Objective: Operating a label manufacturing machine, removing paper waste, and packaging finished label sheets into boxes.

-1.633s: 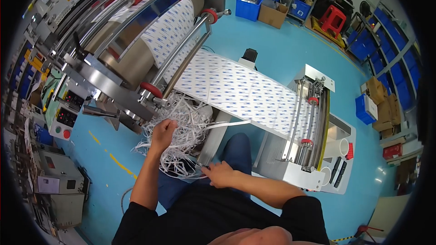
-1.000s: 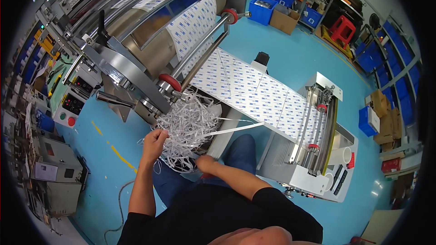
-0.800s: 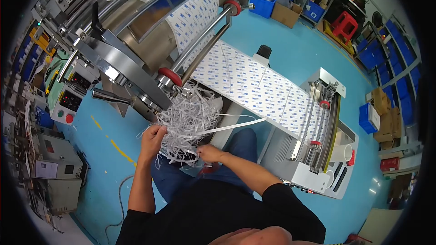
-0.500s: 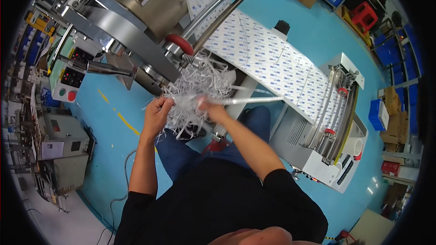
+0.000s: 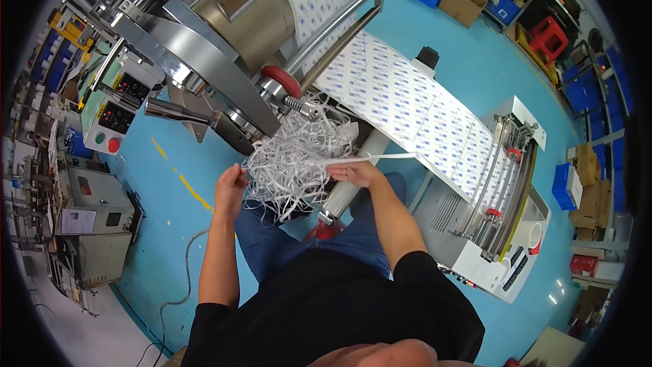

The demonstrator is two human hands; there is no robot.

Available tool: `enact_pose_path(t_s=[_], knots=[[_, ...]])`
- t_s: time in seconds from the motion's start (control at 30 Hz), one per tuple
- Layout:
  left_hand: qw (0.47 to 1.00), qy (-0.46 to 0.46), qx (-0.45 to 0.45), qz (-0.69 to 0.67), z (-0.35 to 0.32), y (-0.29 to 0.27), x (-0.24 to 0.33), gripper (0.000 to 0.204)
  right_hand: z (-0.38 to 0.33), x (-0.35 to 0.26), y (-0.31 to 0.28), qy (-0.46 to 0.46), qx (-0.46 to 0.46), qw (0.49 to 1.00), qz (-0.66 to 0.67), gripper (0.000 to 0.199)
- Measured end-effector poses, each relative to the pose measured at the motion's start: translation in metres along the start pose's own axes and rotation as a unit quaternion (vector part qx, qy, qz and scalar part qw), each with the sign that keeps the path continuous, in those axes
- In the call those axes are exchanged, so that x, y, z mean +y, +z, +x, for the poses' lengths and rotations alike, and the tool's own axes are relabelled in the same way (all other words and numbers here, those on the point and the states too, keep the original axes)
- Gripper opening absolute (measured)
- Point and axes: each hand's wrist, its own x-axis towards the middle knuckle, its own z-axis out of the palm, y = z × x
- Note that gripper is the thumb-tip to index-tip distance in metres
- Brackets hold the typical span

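A big tangle of thin white strips [image 5: 288, 163] hangs below the machine's rollers, in front of my knees. At its left edge is my left hand [image 5: 229, 185], its fingers curled together; whatever they hold, if anything, is too small to make out. My right hand [image 5: 354, 174] is at the tangle's right side, palm turned toward it, fingers stretched out and apart from the thumb. One narrow white strip [image 5: 380, 157] passes just over that hand, from the tangle to the near edge of the wide printed sheet [image 5: 414, 105]. Whether it touches the fingers I cannot tell.
Above the tangle are a metal roller [image 5: 261, 34], a red collar [image 5: 280, 80] and a steel lever [image 5: 178, 112]. The printed sheet runs down into a white machine [image 5: 468, 238] at the right. A control box [image 5: 112, 119] stands left. A cable [image 5: 187, 265] lies on the blue floor.
My right hand has moved right, out of the tangle, and its fingers have straightened. My left hand has dropped slightly beside the strips. The whole view has shifted a little.
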Motion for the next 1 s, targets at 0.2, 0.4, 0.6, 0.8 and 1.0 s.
enact_pose_path(t_s=[0.2,0.4,0.6,0.8,1.0], knots=[[0.999,0.008,-0.02,-0.042,0.014,-0.029,-0.008,0.02,-0.018,0.005,-0.028,-0.122,0.255,0.955,-0.093,0.021],[0.999,0.024,-0.007,-0.046,0.009,-0.064,-0.017,0.014,-0.068,0.02,0.017,-0.257,0.388,0.875,-0.135,0.031],[0.993,-0.031,-0.101,0.048,-0.004,-0.097,-0.04,0.013,-0.179,-0.015,0.129,-0.164,0.162,0.82,-0.524,0.039],[0.994,0.028,-0.1,-0.017,-0.016,-0.087,-0.039,0.01,-0.228,-0.07,0.182,-0.127,0.086,0.712,-0.685,0.041],[0.992,0.076,-0.102,-0.024,-0.032,-0.064,-0.021,0.01,-0.216,-0.079,0.17,-0.006,-0.044,0.594,-0.803,0.035]])
